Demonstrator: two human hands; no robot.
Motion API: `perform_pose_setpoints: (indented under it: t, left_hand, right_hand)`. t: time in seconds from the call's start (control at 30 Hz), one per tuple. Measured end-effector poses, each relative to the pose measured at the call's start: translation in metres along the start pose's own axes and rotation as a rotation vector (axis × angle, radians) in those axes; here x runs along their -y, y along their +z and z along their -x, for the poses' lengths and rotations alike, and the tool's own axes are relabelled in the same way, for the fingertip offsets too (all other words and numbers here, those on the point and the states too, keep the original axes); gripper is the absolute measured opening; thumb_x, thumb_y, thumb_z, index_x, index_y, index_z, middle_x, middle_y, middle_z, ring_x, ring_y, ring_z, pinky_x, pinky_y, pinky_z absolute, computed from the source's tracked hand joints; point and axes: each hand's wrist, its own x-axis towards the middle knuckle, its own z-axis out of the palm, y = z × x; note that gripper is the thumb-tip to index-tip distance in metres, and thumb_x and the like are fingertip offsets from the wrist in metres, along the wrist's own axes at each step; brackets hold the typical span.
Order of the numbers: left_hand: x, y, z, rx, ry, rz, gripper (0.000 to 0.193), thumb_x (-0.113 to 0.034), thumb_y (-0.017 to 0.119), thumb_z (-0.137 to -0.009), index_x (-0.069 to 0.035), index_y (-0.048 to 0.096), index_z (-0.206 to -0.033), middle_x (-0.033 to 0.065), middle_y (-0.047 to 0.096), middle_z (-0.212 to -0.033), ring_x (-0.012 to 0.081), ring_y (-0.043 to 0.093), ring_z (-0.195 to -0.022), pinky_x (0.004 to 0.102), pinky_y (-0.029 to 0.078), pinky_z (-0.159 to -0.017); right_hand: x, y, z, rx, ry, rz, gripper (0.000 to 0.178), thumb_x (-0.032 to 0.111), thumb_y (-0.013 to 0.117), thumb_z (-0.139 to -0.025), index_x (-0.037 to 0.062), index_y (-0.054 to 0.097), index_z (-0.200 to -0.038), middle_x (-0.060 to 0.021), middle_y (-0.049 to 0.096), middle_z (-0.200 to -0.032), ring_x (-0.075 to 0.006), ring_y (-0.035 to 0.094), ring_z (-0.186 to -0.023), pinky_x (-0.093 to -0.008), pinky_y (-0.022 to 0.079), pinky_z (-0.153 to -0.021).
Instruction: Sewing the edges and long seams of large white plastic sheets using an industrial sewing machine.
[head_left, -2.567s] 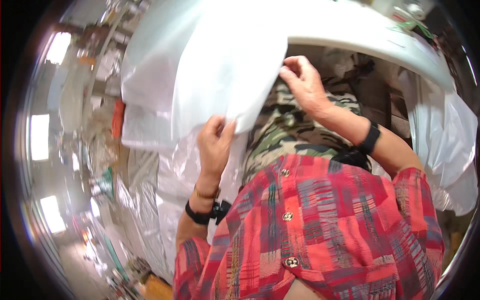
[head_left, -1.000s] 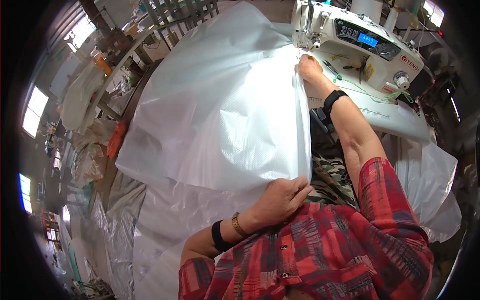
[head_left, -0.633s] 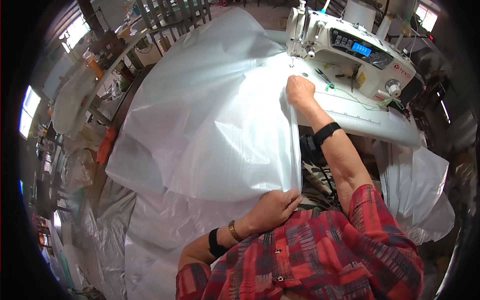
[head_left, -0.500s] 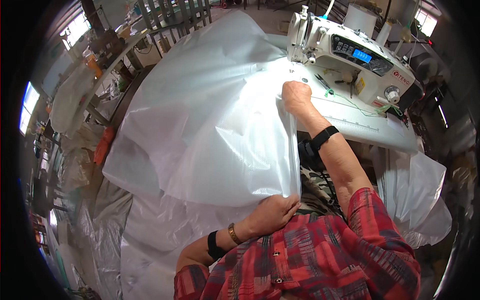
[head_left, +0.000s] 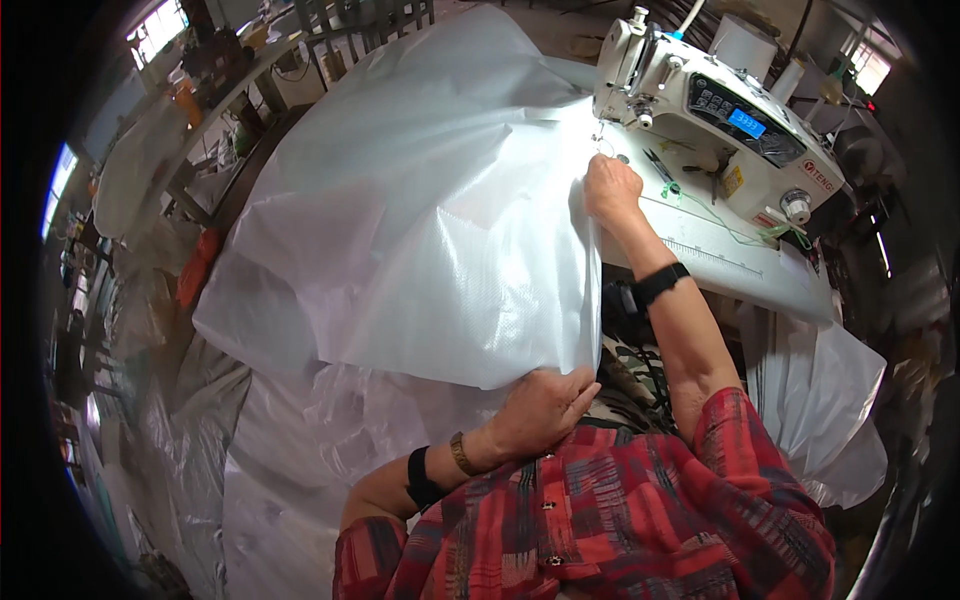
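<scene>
A large sheet of white woven plastic (head_left: 400,230) spreads over the table and down toward my lap. My left hand (head_left: 540,408) is closed on the sheet's near right corner, close to my body. Farther off, my right hand (head_left: 612,187) pinches the right edge of the same sheet, just in front of the needle area of a white sewing machine (head_left: 720,110). Between both hands that edge runs almost straight. Bright lamp light falls on the plastic beside the needle, and my right fingertips are partly hidden.
Thread snips (head_left: 661,172) with green thread lie on the machine bed (head_left: 700,245) right of my right hand. More white plastic (head_left: 815,400) hangs below the table at the right. A dark chair (head_left: 360,25) stands at the back, and an orange-red bundle (head_left: 197,268) is at the left.
Both hands and the sheet have shifted slightly away from me, toward the needle. My left hand still grips the corner. The whole view has also shifted a little.
</scene>
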Motion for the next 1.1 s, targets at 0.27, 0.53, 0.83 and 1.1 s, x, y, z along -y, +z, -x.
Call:
perform_pose_setpoints:
  t: [0.27, 0.53, 0.83, 1.1]
  left_hand:
    - [0.014, 0.005, -0.005, -0.013, 0.064, -0.13, 0.02, -0.015, 0.057, -0.094, 0.0, 0.052, -0.082, 0.0227, 0.054, -0.063, 0.0427, 0.057, -0.063, 0.0487, 0.044, -0.058]
    - [0.022, -0.009, -0.035, -0.141, 0.036, -0.223, 0.02, -0.017, 0.055, -0.095, -0.001, 0.051, -0.084, 0.0198, 0.055, -0.067, 0.0423, 0.058, -0.069, 0.0496, 0.044, -0.064]
    - [0.022, 0.004, -0.055, -0.21, 0.14, -0.326, 0.016, -0.015, 0.057, -0.091, -0.001, 0.057, -0.083, 0.0186, 0.057, -0.066, 0.0374, 0.06, -0.066, 0.0464, 0.047, -0.065]
    - [0.039, 0.007, -0.084, -0.263, 0.103, -0.49, 0.026, -0.021, 0.05, -0.096, -0.002, 0.067, -0.095, 0.0179, 0.065, -0.078, 0.0352, 0.063, -0.072, 0.0438, 0.051, -0.07]
  right_hand:
    - [0.008, -0.002, 0.013, 0.006, -0.202, 0.189, 0.012, 0.007, 0.069, -0.072, 0.0078, 0.074, -0.083, -0.0134, 0.073, -0.084, -0.0285, 0.072, -0.083, -0.0372, 0.057, -0.069]
    - [0.002, 0.002, -0.02, -0.056, -0.113, 0.197, 0.016, 0.007, 0.067, -0.074, 0.0052, 0.073, -0.088, -0.0135, 0.074, -0.089, -0.0301, 0.072, -0.086, -0.0385, 0.057, -0.073]
    - [-0.005, 0.002, 0.014, -0.025, -0.186, 0.101, 0.018, -0.001, 0.066, -0.069, 0.0003, 0.07, -0.087, -0.0197, 0.072, -0.085, -0.0337, 0.071, -0.084, -0.0408, 0.056, -0.071]
    - [-0.021, 0.023, -0.03, -0.16, -0.197, 0.075, 0.014, 0.01, 0.062, -0.077, 0.0, 0.071, -0.081, -0.0209, 0.071, -0.081, -0.0334, 0.071, -0.079, -0.0422, 0.056, -0.065]
